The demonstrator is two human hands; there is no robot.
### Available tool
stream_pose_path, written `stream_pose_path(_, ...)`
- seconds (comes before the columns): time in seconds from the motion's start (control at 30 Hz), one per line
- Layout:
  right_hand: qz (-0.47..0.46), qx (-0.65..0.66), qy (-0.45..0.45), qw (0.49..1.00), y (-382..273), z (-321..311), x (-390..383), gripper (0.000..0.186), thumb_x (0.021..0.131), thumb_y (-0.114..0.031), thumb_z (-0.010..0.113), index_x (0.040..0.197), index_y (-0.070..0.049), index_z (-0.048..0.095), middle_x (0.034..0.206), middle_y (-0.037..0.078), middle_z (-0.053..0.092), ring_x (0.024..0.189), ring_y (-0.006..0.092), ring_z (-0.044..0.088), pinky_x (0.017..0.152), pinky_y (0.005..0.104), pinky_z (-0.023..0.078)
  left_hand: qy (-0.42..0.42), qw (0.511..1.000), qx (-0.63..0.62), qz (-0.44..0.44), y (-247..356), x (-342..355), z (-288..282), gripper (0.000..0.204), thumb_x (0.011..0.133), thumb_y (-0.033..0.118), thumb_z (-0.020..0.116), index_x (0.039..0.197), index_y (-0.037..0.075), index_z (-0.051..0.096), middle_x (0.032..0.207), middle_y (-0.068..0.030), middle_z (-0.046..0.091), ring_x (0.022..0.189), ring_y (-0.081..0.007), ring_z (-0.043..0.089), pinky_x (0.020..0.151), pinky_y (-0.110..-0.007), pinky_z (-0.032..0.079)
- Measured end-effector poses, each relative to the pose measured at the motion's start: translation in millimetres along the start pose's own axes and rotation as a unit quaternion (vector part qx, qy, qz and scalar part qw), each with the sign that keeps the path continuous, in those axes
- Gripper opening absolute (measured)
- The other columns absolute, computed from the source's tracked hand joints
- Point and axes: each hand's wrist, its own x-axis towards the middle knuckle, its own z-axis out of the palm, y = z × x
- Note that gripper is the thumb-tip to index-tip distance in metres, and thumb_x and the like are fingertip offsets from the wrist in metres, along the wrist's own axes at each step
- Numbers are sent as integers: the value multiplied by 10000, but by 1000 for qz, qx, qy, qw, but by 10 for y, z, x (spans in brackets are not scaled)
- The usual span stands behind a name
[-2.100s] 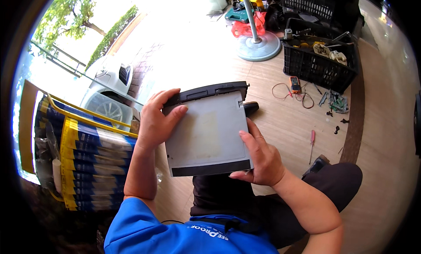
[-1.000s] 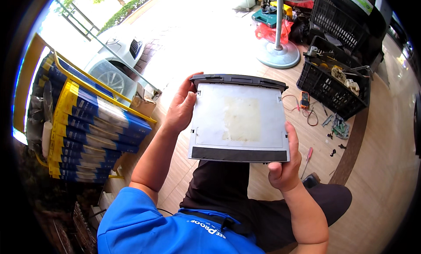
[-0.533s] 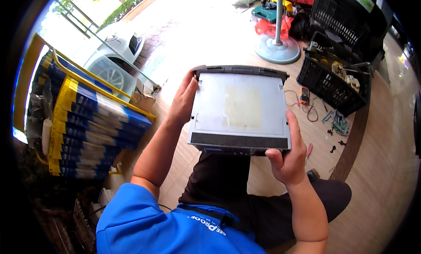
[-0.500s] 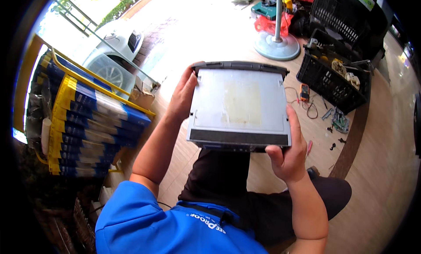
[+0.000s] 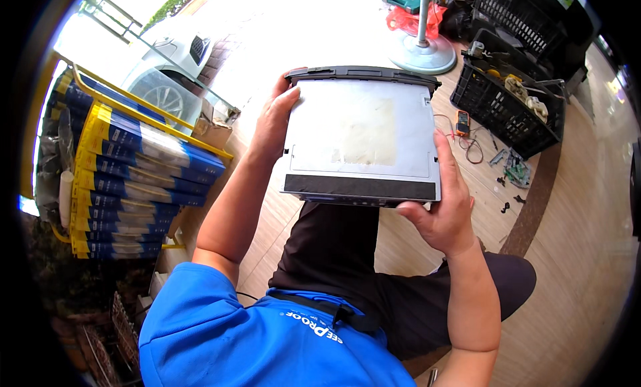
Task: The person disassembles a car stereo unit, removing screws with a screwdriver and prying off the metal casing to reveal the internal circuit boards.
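The left hand (image 5: 270,123) has its grip pinched on the 10 o'clock corner of a flat grey unit (image 5: 334,130), thumb at the edge by the front bezel, the other fingers mostly hidden behind. The right hand (image 5: 451,210) has its grip parted only as wide as the 4 o'clock corner, fingers along the side, thumb at the lower edge. Between them the unit is held off the floor, above the dark-trousered legs.

The unit's broad pale face points up at the wearer. A black bezel (image 5: 360,74) runs along its 12 o'clock edge, a black strip (image 5: 360,187) along 6 o'clock, and a yellowish rectangular patch (image 5: 366,133) sits near the middle.

Around it, counting hours from its centre: an orange-and-black meter (image 5: 462,123) with leads on the floor at 3; a circuit board (image 5: 516,171) just past 3; small black parts (image 5: 505,207) at 4. Between 2 and 3 stands a black slatted crate (image 5: 501,113) holding pale parts (image 5: 536,108) and yellow bits. At 1, a red bag (image 5: 407,21) lies behind a round stand base (image 5: 422,54), its contents hidden. Towards 8 to 9, a yellow-railed rack (image 5: 212,148) carries stacked blue-and-yellow packets (image 5: 140,186).
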Motion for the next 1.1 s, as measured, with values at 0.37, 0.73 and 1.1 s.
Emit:
stream_pose_path(0.37, -28, -15, 21, 999, -93, 69, -6, 1112, 674, -453, 843, 1445, 94, 257, 1311, 300, 497, 1160, 439, 557, 946, 427, 502, 0, 1000, -10, 30, 54, -80, 4, 496, 900, 297, 484, 1327, 44, 471, 1201, -123, 561, 1098, -184, 543, 938, -308, 441)
stream_pose_path(0.73, -48, -85, 44, 994, -271, -106, 133, 987, 662, -500, 839, 1333, 95, 429, 1238, 310, 541, 1067, 443, 611, 883, 420, 530, 32, 993, -112, 30, -204, 21, -58, 375, 1012, 357, 501, 1261, 77, 531, 1027, -88, 656, 880, -120, 668, 681, -216, 574)
stream_pose_path(1.1, -99, -115, 90, 984, -223, -208, 225, 775, 652, -482, 827, 1176, 28, 571, 1099, 257, 613, 932, 392, 655, 770, 409, 555, 40, 980, -191, 28, -272, 51, 101, 303, 1004, 297, 535, 1206, 79, 594, 1026, -24, 664, 902, -81, 622, 766, -221, 527)
